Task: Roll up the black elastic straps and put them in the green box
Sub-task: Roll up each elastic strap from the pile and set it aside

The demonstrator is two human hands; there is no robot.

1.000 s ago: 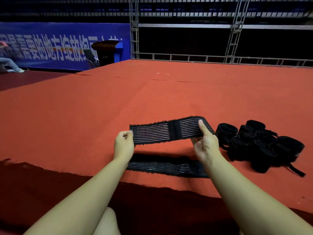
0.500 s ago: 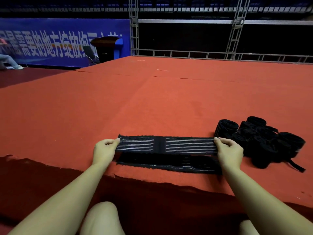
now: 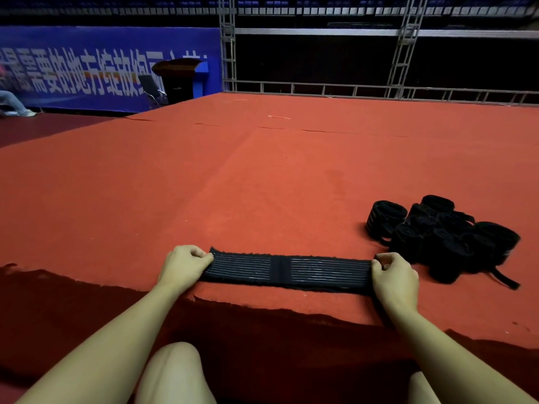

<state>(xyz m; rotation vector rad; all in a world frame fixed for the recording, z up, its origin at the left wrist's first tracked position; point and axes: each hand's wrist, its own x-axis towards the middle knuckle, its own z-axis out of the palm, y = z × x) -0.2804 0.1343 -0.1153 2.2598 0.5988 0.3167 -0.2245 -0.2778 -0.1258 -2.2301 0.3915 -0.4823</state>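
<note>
Lowered since earlier: strap [image 3: 287, 271], now flat on red carpet [image 3: 262, 185]. Left hand [image 3: 182, 265] and right hand [image 3: 393, 275]: grip pinching strap ends. Rolled straps [image 3: 443, 231] beside right hand.

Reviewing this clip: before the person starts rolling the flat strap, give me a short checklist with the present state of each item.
1. Black ribbed elastic strap lies flat and straight on the red carpet: ok.
2. Left hand pinches the strap's left end: ok.
3. Right hand grips the right end: ok.
4. Strap sits clear of the carpet's front edge: ok, though close to it.
5. Pile of rolled black straps stays apart from the flat strap: ok, but near the right hand.
6. Green box within reach: cannot tell, none in view.
</note>
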